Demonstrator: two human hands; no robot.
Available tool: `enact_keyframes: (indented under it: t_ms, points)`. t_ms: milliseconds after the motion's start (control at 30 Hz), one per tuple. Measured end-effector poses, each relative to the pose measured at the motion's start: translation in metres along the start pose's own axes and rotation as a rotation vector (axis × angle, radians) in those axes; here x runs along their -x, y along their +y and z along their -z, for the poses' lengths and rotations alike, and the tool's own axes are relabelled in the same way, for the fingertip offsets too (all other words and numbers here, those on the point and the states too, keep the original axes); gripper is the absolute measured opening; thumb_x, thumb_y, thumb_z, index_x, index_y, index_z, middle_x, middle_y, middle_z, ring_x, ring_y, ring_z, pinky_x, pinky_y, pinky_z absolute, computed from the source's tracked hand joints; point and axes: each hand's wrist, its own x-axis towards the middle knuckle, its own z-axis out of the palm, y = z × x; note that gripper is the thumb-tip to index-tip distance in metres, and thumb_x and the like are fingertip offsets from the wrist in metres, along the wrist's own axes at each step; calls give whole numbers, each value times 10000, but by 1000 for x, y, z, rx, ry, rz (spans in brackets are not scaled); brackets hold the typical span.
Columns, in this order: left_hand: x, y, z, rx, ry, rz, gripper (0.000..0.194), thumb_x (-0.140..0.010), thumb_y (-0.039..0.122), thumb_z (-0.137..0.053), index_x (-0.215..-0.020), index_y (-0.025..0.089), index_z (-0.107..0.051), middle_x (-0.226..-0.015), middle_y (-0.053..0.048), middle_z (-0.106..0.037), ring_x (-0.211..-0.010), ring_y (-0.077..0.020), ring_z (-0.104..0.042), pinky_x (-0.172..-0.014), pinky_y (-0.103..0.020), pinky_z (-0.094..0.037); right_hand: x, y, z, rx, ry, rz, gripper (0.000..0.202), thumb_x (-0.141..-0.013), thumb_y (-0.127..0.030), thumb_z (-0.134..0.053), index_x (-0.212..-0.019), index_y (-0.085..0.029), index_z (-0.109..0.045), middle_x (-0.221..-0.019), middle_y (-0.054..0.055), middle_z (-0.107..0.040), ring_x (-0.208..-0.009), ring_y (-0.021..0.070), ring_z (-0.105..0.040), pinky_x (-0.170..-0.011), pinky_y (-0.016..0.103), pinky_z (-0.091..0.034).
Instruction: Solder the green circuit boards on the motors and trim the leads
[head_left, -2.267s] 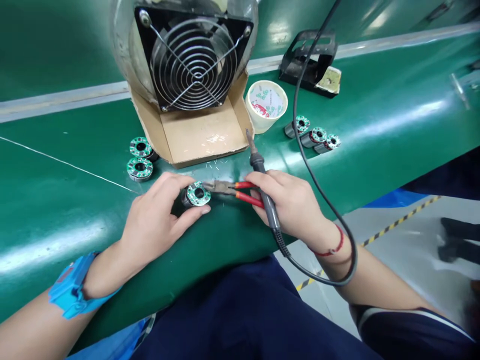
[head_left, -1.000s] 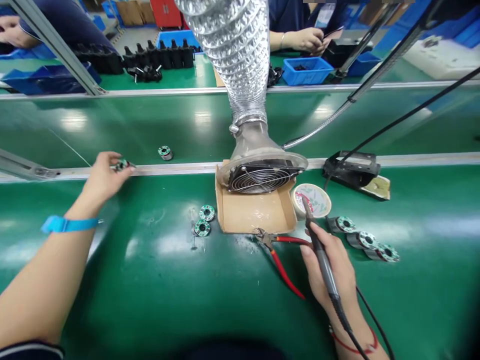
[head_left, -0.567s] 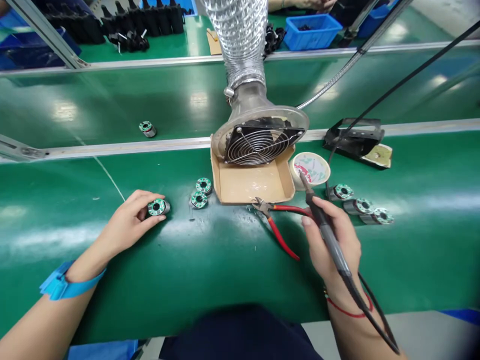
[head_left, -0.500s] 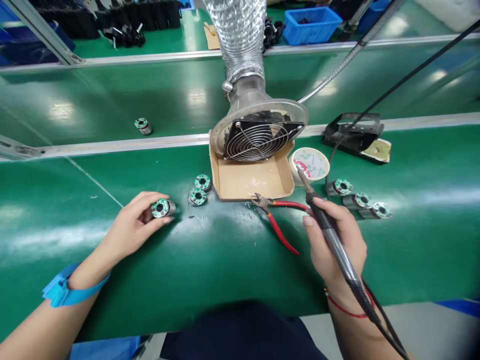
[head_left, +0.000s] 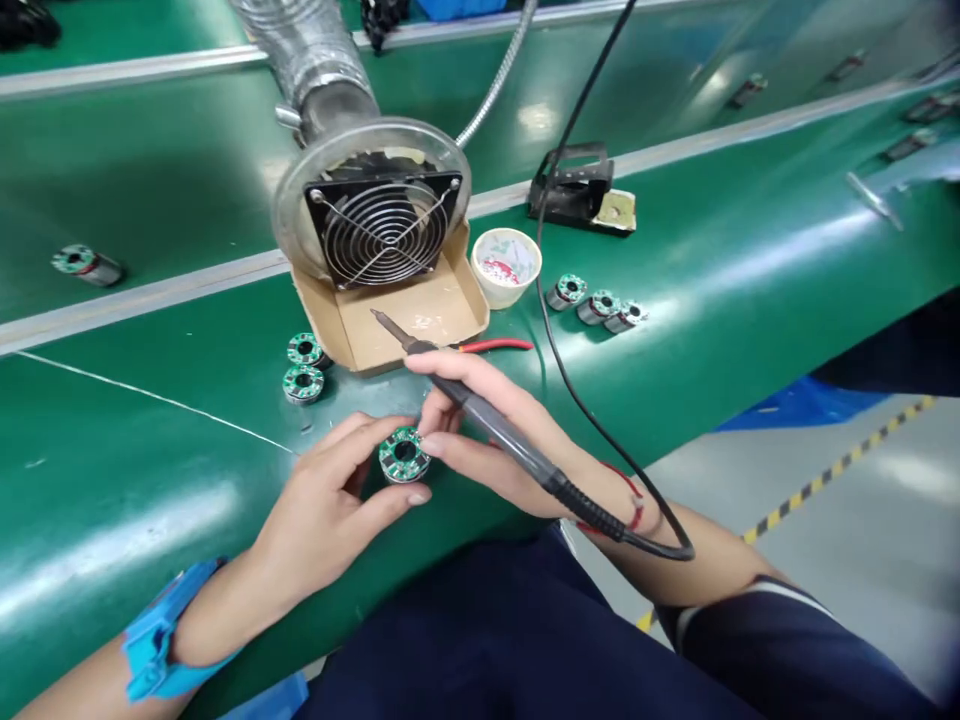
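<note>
Make the held motor part (head_left: 405, 455) the middle of a clock. At 10 o'clock, past the metal rail (head_left: 150, 305), a lone motor part (head_left: 86, 265) lies on its side. Between 10 and 11, by the cardboard tray (head_left: 356, 330), are two motor parts (head_left: 303, 383), close together with their round green boards up. The tray has tiny pale bits in it, so some work seems done. At 1 o'clock are a round tub (head_left: 506, 268) and a red tool handle (head_left: 499, 345). At 2, three motor parts (head_left: 598, 307) lie in a row. Just one is being handled, so this looks like the middle of a bunch. I cannot tell which of the others are finished and which are waiting.

Now the grip. The left hand (head_left: 311, 500) curls around the held motor part from 9 o'clock, thumb below and fingers above, snug on its sides. The right hand (head_left: 510, 430) comes from 3 o'clock. It holds the soldering iron (head_left: 517, 445), whose tip points between 10 and 11, not touching the part. Its thumb and a finger are nearly together at the green board's edge. I cannot tell if they pinch something small there.
</note>
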Motion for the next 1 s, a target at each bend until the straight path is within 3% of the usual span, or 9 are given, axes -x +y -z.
enact_keyframes:
  t_ms: [133,333,567,767,1000]
  points:
    - [2,0,-3,9,-11,1,330,-928,447,-769,-1218,295,-731,-746,40,-566,-538,-112,-458,-471,-252,-373,-2,5,1,73,-42,1,510,-978,-143,-612,-1460,-226,-469,-956,-33,-648,-886,112,-667,-901,298,-604]
    - [6,-3,-3,-16,-12,-22,357,-932,470,-769,-1256,334,-703,-771,47,-565,-540,-104,-441,-473,-255,-363,-8,-4,2,71,-79,-62,484,-954,-125,-587,-1425,-142,-475,-885,-44,-658,-845,118,-653,-885,302,-596]
    - [7,-3,-2,-35,-17,4,358,-914,545,-763,-1191,322,-730,-761,36,-569,-527,-116,-394,-463,-286,-333,-11,-3,1,147,-79,-96,430,-941,-177,-599,-1361,-206,-508,-879,-37,-700,-935,157,-681,-939,345,-590]
    - [8,-2,-1,-33,-13,4,327,-918,520,-763,-1210,381,-719,-750,41,-582,-498,-119,-388,-460,-291,-351,-10,0,-5,145,-106,26,363,-989,-177,-539,-1346,-229,-505,-824,-68,-608,-767,106,-617,-835,271,-572]
    - [13,-7,-3,-65,-10,-62,364,-964,489,-722,-1307,385,-654,-867,39,-642,-514,-109,-388,-478,-280,-367,-14,5,-7,199,-160,94,395,-903,-85,-514,-1262,-247,-539,-812,-68,-580,-782,119,-609,-843,272,-535]
